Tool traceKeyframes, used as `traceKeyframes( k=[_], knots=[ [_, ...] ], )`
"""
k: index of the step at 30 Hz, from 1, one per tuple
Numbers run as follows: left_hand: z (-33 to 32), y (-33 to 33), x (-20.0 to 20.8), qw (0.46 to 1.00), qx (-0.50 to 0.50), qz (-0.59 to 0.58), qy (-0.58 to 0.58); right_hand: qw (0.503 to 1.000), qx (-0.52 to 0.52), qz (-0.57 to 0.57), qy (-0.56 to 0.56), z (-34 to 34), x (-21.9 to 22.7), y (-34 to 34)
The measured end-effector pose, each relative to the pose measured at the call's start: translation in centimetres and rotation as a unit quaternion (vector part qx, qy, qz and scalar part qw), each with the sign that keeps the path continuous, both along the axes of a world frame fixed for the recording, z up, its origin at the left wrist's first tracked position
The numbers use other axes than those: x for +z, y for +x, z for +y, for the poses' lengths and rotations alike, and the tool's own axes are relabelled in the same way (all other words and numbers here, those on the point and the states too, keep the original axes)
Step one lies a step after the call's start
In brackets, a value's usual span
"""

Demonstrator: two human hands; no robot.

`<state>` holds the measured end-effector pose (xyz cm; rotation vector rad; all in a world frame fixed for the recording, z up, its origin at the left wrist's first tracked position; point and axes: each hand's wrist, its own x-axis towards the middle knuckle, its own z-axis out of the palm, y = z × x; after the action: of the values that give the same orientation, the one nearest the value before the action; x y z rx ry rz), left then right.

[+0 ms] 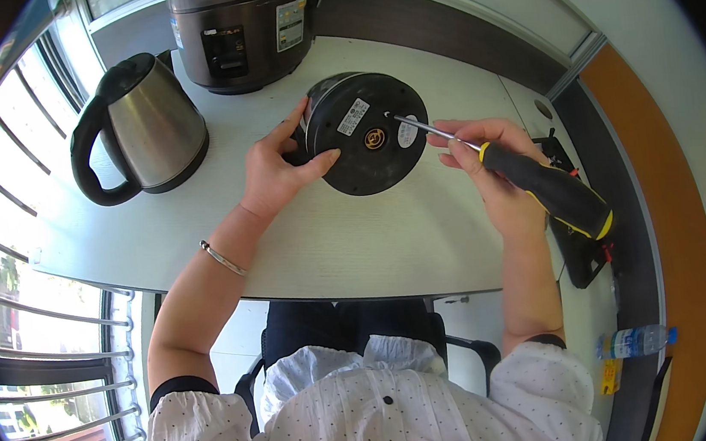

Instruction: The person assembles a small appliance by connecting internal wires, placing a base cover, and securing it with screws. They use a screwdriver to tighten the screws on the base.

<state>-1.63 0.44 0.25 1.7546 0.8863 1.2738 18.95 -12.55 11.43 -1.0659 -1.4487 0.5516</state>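
An electric kettle [365, 169] is tipped over on the white table, its round black underside turned towards me. Two pale labels and a brass-coloured ring in the centre show on that underside. My left hand [279, 172] grips the kettle by its left side, thumb pressed on the edge of the base. In my right hand [513, 204] is a screwdriver [549, 187] with a thick black-and-yellow handle. Its thin metal shaft slants up and left, and the tip meets a small spot on the base, above the ring. Whether a screw sits there is too small to tell.
A second kettle [145, 126], steel with a black handle, stands upright at the left. Behind it is a brown rice cooker [263, 23]. Partly behind my right forearm lies a black object [579, 261] with red bits. A water bottle [637, 340] lies farther right. Barred windows line the left.
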Motion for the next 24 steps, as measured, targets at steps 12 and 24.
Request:
traceKeyframes(
  k=[12,24],
  knots=[
    [-0.6,-0.3,1.1,0.998,-0.038,0.044,-0.011,0.993,-0.048,-0.051,0.091,1.0,-2.4,0.4],
    [-0.3,-0.1,0.5,1.000,-0.013,0.007,-0.005,0.975,-0.059,0.101,0.190,2.4,-3.2,-0.4]
  ],
)
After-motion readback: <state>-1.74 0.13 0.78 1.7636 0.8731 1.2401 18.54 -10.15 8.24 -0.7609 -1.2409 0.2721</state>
